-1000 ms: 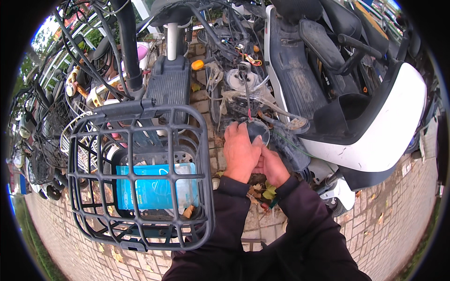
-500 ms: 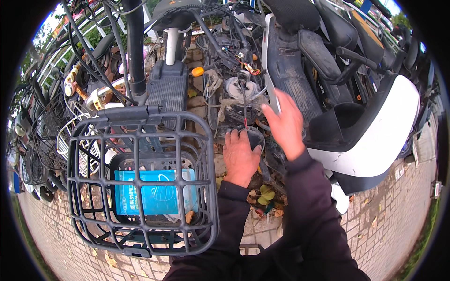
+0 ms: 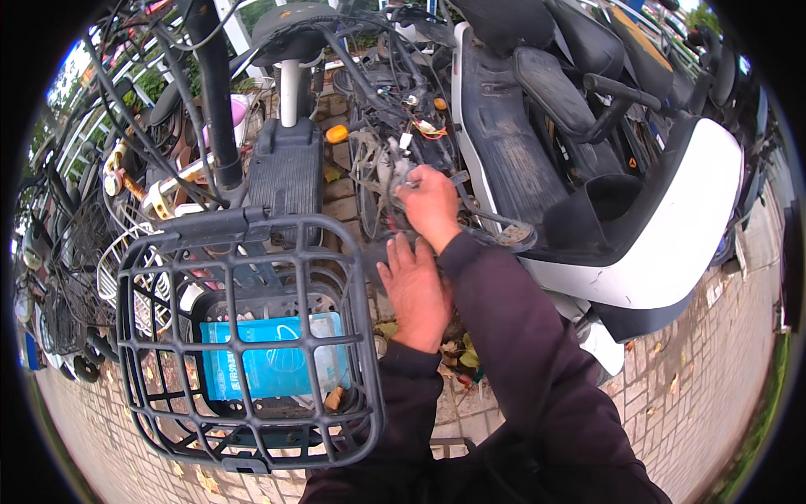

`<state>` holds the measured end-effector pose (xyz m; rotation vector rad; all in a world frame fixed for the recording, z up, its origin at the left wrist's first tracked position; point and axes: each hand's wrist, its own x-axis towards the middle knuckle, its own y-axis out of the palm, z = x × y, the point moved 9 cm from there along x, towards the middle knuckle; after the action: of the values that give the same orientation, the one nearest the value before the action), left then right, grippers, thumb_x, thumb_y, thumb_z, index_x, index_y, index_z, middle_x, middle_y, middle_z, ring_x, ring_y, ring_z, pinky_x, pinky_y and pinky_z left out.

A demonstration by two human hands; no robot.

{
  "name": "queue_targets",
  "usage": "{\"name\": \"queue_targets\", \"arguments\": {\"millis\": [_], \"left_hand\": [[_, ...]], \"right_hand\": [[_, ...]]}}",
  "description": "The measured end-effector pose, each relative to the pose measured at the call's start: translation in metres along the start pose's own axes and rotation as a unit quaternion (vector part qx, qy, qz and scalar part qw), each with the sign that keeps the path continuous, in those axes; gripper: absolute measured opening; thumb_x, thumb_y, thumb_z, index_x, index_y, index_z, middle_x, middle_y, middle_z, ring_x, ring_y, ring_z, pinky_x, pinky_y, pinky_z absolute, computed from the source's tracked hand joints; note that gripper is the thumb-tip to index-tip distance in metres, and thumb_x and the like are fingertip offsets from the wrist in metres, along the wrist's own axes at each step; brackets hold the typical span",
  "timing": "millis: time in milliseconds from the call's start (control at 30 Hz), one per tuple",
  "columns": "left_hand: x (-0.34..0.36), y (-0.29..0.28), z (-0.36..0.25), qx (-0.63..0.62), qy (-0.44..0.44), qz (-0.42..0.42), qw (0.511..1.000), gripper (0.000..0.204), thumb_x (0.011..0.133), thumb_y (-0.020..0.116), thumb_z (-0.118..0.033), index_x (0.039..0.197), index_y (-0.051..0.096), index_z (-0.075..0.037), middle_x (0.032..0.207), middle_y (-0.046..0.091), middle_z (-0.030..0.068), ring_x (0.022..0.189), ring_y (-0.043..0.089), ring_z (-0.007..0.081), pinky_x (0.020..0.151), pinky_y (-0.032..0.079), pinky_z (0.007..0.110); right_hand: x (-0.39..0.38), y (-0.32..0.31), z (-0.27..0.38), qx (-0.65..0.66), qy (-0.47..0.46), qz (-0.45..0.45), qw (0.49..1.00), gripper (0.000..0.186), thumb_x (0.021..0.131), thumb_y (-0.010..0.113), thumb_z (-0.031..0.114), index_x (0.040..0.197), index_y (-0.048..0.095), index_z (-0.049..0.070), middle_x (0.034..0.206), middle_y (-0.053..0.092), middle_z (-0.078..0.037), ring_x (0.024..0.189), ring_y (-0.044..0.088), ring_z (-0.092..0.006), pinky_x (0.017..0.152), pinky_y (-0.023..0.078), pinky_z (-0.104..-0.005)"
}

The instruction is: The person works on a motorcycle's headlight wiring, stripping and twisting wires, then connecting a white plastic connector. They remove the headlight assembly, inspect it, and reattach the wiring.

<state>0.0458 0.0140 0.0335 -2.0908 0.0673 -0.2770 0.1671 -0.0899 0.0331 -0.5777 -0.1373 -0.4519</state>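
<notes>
Dusty and grey, the tangled machine part (image 3: pixel 384 165) trails a thin red wire (image 3: pixel 392 223). It lies just beyond the left hand (image 3: pixel 414 296), whose fingers are outstretched. The right hand (image 3: pixel 430 206) curls against its right side; blur hides whether it grips.

From here I count one black basket (image 3: pixel 246 464), one blue packet (image 3: pixel 277 374) inside it, two hands (image 3: pixel 414 294) (image 3: pixel 431 204) right of it, and two orange pieces (image 3: pixel 336 134) (image 3: pixel 440 104) beyond it.
</notes>
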Motion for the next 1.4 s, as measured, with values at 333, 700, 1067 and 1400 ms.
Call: {"name": "queue_targets", "arguments": {"millis": [333, 700, 1067, 1400], "left_hand": [[-0.005, -0.016, 0.027, -0.071, -0.003, -0.032, 0.997, 0.018, 0.078, 0.068, 0.000, 0.096, 0.065, -0.001, 0.097, 0.069, 0.0182, 0.095, 0.068, 0.0417, 0.076, 0.055, 0.051], [-0.001, -0.005, 0.025, -0.041, -0.005, 0.022, 0.999, 0.021, 0.076, 0.066, 0.000, 0.097, 0.064, 0.001, 0.098, 0.068, 0.0199, 0.094, 0.067, 0.0430, 0.078, 0.054, 0.052], [0.002, -0.015, 0.017, -0.046, 0.018, -0.009, 0.999, 0.015, 0.083, 0.060, -0.001, 0.097, 0.065, 0.001, 0.095, 0.069, 0.0213, 0.091, 0.067, 0.0441, 0.078, 0.053, 0.053], [0.003, -0.015, 0.012, -0.087, 0.018, -0.013, 0.996, 0.017, 0.091, 0.058, -0.003, 0.105, 0.067, 0.002, 0.101, 0.070, 0.0240, 0.093, 0.067, 0.0456, 0.080, 0.052, 0.053]], "right_hand": [[-0.010, 0.079, 0.020, 0.324, 0.067, 0.101, 0.938, 0.021, 0.086, 0.077, 0.003, 0.102, 0.068, -0.005, 0.091, 0.074, -0.008, 0.078, 0.065, -0.0110, 0.072, 0.053, -0.0290], [-0.034, 0.097, 0.018, 0.413, 0.051, 0.304, 0.857, 0.066, 0.093, 0.067, -0.003, 0.154, 0.042, 0.000, 0.152, 0.050, -0.023, 0.138, 0.052, -0.0292, 0.112, 0.045, -0.0384], [-0.031, 0.084, -0.014, 0.425, 0.070, 0.263, 0.863, 0.049, 0.096, 0.065, 0.001, 0.144, 0.053, -0.005, 0.138, 0.064, -0.021, 0.128, 0.062, -0.0275, 0.106, 0.050, -0.0373], [-0.074, 0.050, -0.097, 0.333, 0.228, 0.199, 0.893, 0.035, 0.098, 0.063, 0.005, 0.131, 0.061, -0.006, 0.118, 0.071, -0.014, 0.099, 0.070, -0.0197, 0.082, 0.054, -0.0314]]}}
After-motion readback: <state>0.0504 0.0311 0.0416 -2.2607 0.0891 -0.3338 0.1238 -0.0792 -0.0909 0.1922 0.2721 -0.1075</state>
